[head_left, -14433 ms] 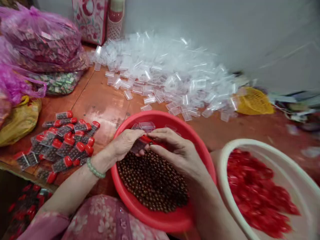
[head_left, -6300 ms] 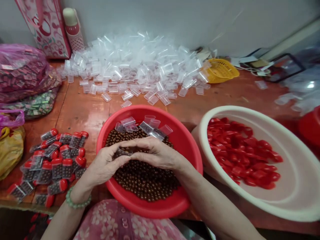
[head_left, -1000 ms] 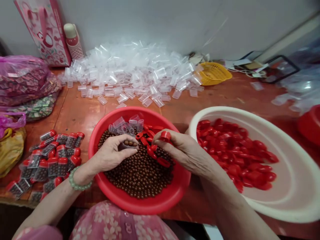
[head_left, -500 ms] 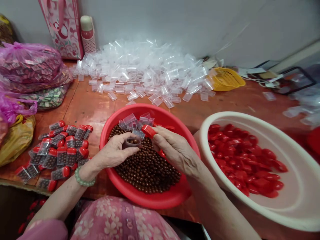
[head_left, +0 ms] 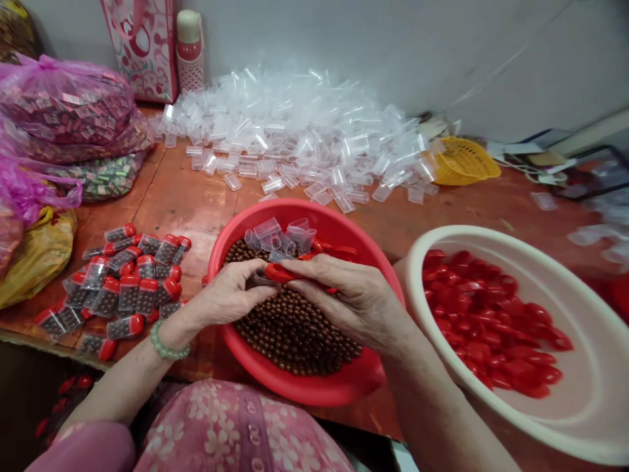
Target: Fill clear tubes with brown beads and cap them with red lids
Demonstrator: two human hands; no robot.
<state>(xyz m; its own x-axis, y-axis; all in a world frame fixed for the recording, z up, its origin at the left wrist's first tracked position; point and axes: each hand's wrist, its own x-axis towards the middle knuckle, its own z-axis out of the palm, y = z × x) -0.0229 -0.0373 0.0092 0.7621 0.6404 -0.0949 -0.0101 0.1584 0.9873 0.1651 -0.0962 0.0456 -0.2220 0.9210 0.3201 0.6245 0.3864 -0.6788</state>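
My left hand is closed around a small clear plastic container, its open end facing right. Between the thumb and fingers of my right hand is a red cap, which meets the container's mouth; whether it is seated I cannot tell. Both hands are over a red basin holding many brown balls. Several clear containers lie on the balls at the basin's far side, with red caps beside them, partly hidden by my right hand.
Filled, red-capped containers are heaped on the table at left. A white basin of red caps stands at right. Along the wall lie a big pile of clear containers and a yellow basket. Plastic bags fill the far left.
My right hand has moved left and brought the red cap to the mouth of the container in my left hand. The whole view has shifted slightly.
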